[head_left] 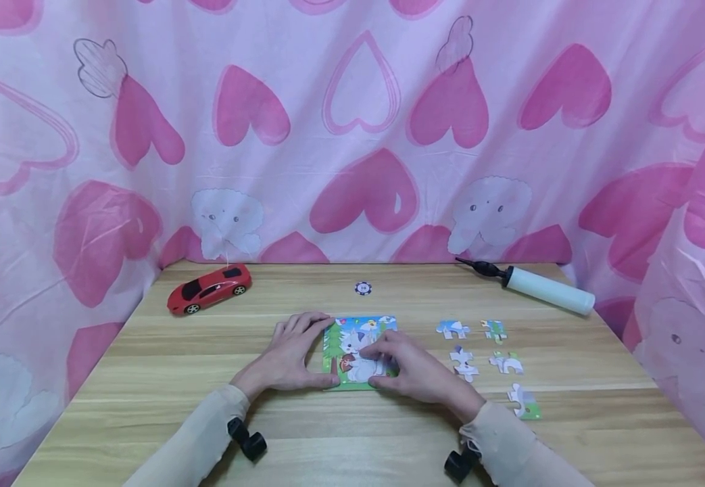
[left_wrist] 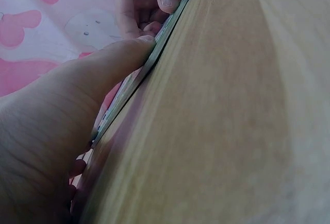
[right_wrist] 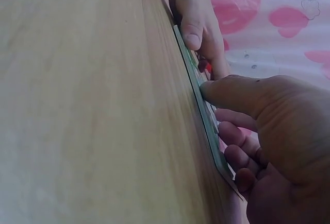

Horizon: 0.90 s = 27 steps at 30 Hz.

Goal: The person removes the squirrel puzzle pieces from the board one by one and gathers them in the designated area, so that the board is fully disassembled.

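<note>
A jigsaw puzzle (head_left: 352, 338) with a white cartoon animal and green trees lies in a thin, green-edged tray (head_left: 358, 387) on the table. My left hand (head_left: 294, 355) spans the tray's left side, thumb on the lower left corner and fingertips by the upper left one. Over the puzzle's right half, my right hand (head_left: 416, 368) rests its loosely bent fingers and thumb on the picture. Its thumb (right_wrist: 232, 94) touches near the tray's front edge in the right wrist view. Whether a separate piece lies beneath these fingers is hidden.
Several loose puzzle pieces (head_left: 507, 363) lie right of the tray. A red toy car (head_left: 211, 287) stands at the back left, a poker chip (head_left: 363, 289) at the back middle, and a hand pump (head_left: 549, 289) at the back right. Behind the table hangs a pink heart-patterned curtain (head_left: 364, 196).
</note>
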Tool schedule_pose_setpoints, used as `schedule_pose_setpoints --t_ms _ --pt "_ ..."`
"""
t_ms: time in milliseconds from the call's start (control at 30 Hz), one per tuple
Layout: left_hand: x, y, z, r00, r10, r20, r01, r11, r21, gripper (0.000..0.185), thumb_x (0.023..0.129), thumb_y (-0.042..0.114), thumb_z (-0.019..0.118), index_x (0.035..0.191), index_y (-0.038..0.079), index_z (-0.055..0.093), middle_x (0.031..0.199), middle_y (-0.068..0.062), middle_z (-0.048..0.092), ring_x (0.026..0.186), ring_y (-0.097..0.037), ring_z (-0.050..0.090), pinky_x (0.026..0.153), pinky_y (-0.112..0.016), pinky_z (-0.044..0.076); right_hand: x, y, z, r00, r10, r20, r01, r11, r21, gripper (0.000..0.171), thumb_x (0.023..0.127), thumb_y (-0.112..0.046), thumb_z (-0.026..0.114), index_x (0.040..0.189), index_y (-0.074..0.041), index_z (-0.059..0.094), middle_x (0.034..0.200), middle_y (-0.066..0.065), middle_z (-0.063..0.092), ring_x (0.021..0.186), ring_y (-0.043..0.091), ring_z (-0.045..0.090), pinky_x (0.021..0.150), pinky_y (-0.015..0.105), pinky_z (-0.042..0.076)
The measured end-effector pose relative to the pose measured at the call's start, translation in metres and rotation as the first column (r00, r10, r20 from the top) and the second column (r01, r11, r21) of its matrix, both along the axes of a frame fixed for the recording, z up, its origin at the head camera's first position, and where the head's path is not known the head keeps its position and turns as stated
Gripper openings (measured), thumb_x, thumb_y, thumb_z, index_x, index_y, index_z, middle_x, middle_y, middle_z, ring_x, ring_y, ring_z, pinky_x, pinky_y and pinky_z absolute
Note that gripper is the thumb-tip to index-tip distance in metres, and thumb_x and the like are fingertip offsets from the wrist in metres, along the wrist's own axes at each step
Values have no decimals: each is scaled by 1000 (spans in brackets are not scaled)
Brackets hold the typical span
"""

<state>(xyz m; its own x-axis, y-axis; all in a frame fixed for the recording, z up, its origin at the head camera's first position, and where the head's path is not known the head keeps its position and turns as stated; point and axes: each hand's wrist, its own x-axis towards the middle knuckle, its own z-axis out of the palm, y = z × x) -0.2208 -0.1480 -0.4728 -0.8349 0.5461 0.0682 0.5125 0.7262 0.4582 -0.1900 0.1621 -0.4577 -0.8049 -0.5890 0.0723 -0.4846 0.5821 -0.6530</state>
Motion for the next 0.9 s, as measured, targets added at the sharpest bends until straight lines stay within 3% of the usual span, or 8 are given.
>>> schedule_pose_setpoints --t_ms 333,567,900 --pt "3 1 2 999 -5 -36 6 1000 20 107 87 74 79 171 17 45 172 -6 40 155 -34 36 113 -58 34 1 -1 0 999 17 31 -17 1000 -11 43 100 -25 85 142 -24 77 120 -8 58 106 15 53 89 32 48" --pt "3 0 1 1000 0 -27 1 1000 29 108 86 75 78 171 16 45 172 -6 40 157 -35 34 115 -60 32 1 -2 0 998 14 63 -14 1000 -7 43 102 -25 84 143 -29 76 123 -7 56 109 15 52 91 32 48" --pt "4 2 2 1000 10 -19 -9 1000 29 108 85 77 78 170 18 46 173 -5 40 156 -33 35 113 -59 33 2 -1 1 997 21 78 -20 1000 -18 49 98 -27 87 146 -26 74 126 -6 58 112 15 54 96 36 51"
